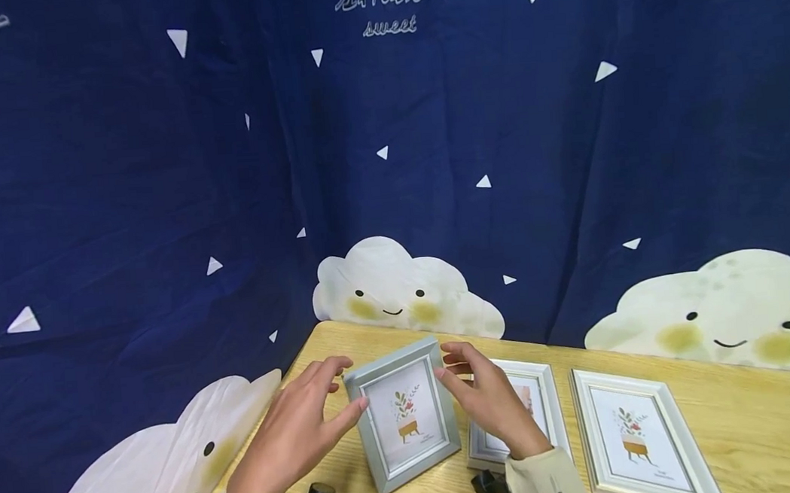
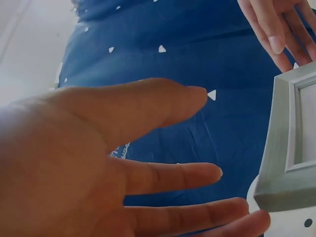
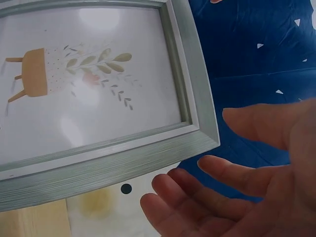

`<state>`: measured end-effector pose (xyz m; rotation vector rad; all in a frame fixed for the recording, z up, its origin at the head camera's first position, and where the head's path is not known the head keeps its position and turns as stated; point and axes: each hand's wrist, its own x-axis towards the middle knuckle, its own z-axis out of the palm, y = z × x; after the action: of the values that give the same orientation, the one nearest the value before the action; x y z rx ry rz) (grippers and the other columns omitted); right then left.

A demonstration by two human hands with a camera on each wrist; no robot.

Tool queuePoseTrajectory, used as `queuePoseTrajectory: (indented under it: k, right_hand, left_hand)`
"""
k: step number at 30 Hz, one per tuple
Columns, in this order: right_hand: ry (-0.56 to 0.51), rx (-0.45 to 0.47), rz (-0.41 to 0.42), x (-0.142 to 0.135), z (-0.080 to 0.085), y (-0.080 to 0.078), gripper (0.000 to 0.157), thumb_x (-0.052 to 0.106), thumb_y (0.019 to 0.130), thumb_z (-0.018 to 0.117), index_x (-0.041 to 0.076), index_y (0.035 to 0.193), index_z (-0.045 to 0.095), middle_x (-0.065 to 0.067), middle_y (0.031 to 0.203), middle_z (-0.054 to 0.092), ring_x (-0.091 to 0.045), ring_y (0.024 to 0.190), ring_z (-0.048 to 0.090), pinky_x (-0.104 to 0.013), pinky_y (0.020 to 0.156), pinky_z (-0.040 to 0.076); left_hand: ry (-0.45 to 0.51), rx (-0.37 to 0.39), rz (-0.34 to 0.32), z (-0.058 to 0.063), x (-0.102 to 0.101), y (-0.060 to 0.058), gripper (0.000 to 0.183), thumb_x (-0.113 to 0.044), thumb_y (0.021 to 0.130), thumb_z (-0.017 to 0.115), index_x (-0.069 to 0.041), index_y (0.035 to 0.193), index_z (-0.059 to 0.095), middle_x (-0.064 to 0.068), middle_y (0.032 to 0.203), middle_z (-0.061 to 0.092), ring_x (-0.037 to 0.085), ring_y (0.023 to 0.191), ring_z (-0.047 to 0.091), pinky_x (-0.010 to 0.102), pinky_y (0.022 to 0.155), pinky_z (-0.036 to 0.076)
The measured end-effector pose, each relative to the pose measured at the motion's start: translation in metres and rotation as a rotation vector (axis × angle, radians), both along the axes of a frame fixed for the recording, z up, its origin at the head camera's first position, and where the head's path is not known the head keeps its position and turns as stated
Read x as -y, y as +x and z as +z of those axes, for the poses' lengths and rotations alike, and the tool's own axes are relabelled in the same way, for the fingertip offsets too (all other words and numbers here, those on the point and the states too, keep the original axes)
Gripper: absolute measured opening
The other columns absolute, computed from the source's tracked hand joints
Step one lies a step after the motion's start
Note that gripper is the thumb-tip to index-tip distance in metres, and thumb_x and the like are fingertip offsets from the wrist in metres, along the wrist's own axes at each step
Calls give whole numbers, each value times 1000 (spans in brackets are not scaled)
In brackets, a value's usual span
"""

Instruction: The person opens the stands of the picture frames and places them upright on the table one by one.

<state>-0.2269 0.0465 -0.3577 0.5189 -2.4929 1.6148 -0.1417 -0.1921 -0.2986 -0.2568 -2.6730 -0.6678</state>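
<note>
A grey-green picture frame (image 1: 405,415) stands upright, leaning back, on the wooden table; its picture shows a plant in an orange legged pot. My left hand (image 1: 297,426) is at its left side, fingers and thumb spread. On the opposite side is my right hand (image 1: 489,399), its relaxed fingers beside the upper right edge. In the left wrist view, a gap separates the left hand (image 2: 118,158) from the frame (image 2: 276,148). The right wrist view has the right hand's loosely bent fingers (image 3: 224,175) just off the frame's corner (image 3: 205,131), holding nothing.
A silver-white picture frame (image 1: 552,395), partly hidden by my right hand and forearm, lies right of the upright one. Farther right lies another silver-white frame (image 1: 681,429) with a similar plant picture. Dark blue cloth (image 1: 433,199) with clouds hangs behind the table (image 1: 772,419) and at its left.
</note>
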Motion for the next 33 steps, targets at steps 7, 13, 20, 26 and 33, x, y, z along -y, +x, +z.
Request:
queuePoseTrajectory:
  k: [7,13,20,26,33]
  right_hand:
    - [10,-21,7,0,2,4,35,23,93,65,10,125,60,-5,114,65,-21,106,61,-38,90,50]
    - [15,-16,0,-2,2,7,37,24,94,64,11,127,59,-5,114,65,-20,107,61,-38,90,50]
    - [23,-15,-6,-5,4,9,42,25,95,62,7,131,55,-8,117,63,-21,107,61,-39,90,50]
    - [21,-24,-3,-4,4,9,41,24,95,62,3,130,57,-9,122,62,-21,106,62,-39,89,50]
    - [37,-56,-3,-4,3,11,39,24,95,62,4,128,58,-8,121,62,-19,104,62,-37,87,51]
  left_hand:
    - [23,-6,-52,-3,-3,-2,42,-32,84,74,-16,120,60,-2,109,64,15,96,62,38,82,49]
    - [10,-18,-67,-8,-5,-4,42,-32,85,73,-14,121,61,0,113,62,17,102,60,43,86,47]
    - [6,-22,-73,-12,-7,-10,42,-34,86,71,-15,122,60,1,119,59,19,108,60,48,86,47]
    - [16,-36,-96,-13,-5,-15,41,-33,87,71,-15,121,61,1,119,59,18,108,59,46,88,47]
    - [18,-92,-128,-17,-4,-22,38,-28,87,72,-13,120,61,2,119,58,19,107,59,41,88,49]
